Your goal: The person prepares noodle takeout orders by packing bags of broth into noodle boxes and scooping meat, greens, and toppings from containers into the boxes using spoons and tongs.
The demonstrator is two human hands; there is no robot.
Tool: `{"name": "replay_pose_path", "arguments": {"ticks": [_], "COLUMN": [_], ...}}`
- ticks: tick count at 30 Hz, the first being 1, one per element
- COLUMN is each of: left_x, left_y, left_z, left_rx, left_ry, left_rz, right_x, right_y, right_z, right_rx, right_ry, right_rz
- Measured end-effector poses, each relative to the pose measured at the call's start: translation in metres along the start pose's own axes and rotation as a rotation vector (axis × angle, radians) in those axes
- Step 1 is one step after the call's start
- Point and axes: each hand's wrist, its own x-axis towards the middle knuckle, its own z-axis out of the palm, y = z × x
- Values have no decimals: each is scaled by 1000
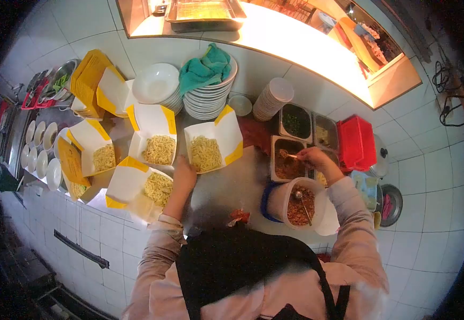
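My right hand [317, 161] is closed on the handle of a spoon [289, 155]; its bowl carries brown minced topping above a metal tray [277, 172] of dark sauce. My left hand [184, 175] is at the near left edge of a paper box [228, 129] of noodles, fingers closed at its wall and partly hidden. Left of it stand another open box [153, 118] with noodles and a nearer box [127, 184] with noodles. Close below my right forearm, a white tub [322, 200] holds brown minced topping [301, 208] and a metal ladle [298, 195].
Behind the boxes are stacked bowls [207, 104] topped by a green cloth [205, 68], and folded yellow boxes [89, 80]. A stack of lids [274, 96], a tray of chopped greens [296, 121] and a red basket [356, 143] stand right. A scrap [238, 217] lies near the front edge.
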Motion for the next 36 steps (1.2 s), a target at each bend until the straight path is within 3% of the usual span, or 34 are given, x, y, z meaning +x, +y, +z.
{"name": "replay_pose_path", "arguments": {"ticks": [1, 4, 7, 10, 13, 16, 21, 23, 25, 28, 31, 36], "left_x": [4, 0, -15, -27, -35, -43, -64, -74, -84, -98, -113, -134], "left_y": [-5, -10, 15, 11, 19, 24, 23, 19, 0, -9, -35, -54], "left_z": [7, 19, 17, 55, 68, 80, 53, 31, 12, -25, -54, -87], "left_rx": [-49, 23, -548, -922, -1084, -1090, -1171, -1177, -1205, -1190, -1343, -1341], "left_ry": [-4, 128, -137, -197, -507, -678, -696, -679, -666, -589, -602, -505], "left_rz": [-43, 156, -262, -437, -371, -486, -576, -547, -484, -575, -511, -555], "right_x": [-5, -7, -17, -41, -75, -109, -85, -64, 12, 4, -18, -31], "right_y": [3, 21, 34, 26, 2, -31, -54, -61, -23, -21, -31, -39], "right_z": [-2, 0, -12, -12, 5, 37, 108, 153, 189, 251, 274, 271], "right_rx": [17, 164, 211, 289, 331, 289, 270, 27, -705, -1051, -1087, -1085], "right_ry": [8, 196, 115, 61, 24, 15, -111, 30, 400, 536, 582, 648], "right_rz": [-8, 16, -47, -40, -150, -218, -223, -290, -748, -761, -791, -727]}}
